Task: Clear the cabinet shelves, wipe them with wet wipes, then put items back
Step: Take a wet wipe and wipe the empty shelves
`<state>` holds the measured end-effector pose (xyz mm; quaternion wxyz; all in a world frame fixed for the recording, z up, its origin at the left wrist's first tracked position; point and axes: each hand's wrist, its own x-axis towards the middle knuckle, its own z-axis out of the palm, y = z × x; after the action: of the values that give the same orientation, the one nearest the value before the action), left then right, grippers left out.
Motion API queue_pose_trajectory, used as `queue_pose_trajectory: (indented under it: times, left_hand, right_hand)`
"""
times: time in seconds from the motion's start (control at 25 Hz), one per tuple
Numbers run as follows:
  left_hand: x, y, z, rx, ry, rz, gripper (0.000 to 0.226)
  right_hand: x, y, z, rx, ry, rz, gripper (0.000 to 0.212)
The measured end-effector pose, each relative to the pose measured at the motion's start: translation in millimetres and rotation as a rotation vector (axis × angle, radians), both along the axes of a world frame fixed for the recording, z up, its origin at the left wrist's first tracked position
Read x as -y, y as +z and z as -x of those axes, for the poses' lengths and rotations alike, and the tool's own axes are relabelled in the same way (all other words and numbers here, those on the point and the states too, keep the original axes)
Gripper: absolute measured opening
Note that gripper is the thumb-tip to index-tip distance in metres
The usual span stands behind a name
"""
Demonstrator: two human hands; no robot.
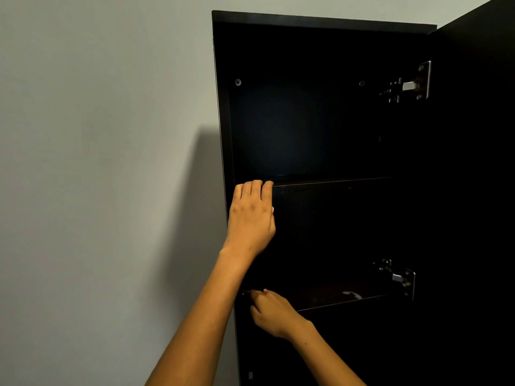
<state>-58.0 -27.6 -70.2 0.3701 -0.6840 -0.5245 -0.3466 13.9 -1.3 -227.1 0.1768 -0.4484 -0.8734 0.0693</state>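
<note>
A tall black cabinet [306, 20] stands open, and its dark shelves look bare. My left hand [250, 215] reaches up to the left end of the upper shelf [334, 181], with its fingers curled over the shelf's front edge. My right hand [271, 313] is lower, at the left front corner of the lower shelf [342, 302]. Its fingers are bent toward the cabinet's left wall. The dark interior hides whether it holds anything. A pale glint lies on the lower shelf's surface.
The cabinet door [473, 162] is swung open to the right, held by an upper hinge [412, 84] and a lower hinge [398, 277]. A plain grey wall [97, 162] fills the left side. A screw head shows on the cabinet's back panel.
</note>
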Motion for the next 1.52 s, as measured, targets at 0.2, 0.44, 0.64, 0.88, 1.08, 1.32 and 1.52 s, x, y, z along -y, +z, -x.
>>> queue_pose_trajectory:
  times: [0.2,0.44,0.64,0.88,1.08,1.32,1.52]
  left_hand:
    - [0.2,0.5,-0.8,0.01,0.006,-0.005,0.044]
    - [0.1,-0.7,-2.7,0.023,0.006,-0.008,0.044]
    - [-3.6,-2.7,-2.5,0.016,0.022,-0.027,0.044]
    - [-5.6,-3.3,-3.5,0.033,0.023,-0.03,0.044]
    - [-5.4,-3.3,-3.9,0.037,0.017,-0.029,0.044]
    - [-6.8,-4.1,-3.9,0.044,0.01,-0.035,0.044]
    - [-5.7,-4.4,-3.8,0.042,0.002,-0.037,0.044]
  right_hand:
    - [-11.2,1.0,-1.4,0.107,0.041,-0.054,0.044]
    - [-19.9,-6.1,-76.3,0.075,-0.209,-0.139,0.076]
    - [-0.8,-26.5,-139.1,0.039,-0.488,-0.192,0.127]
    - [23.5,-30.2,-72.9,0.015,-0.15,-0.181,0.097]
    - [-9.8,-18.5,-141.6,0.017,-0.43,-0.142,0.119]
    - [8.1,-26.9,-134.3,-0.019,-0.454,-0.176,0.108]
    - [-3.7,-10.1,-67.6,0.033,-0.115,-0.062,0.102]
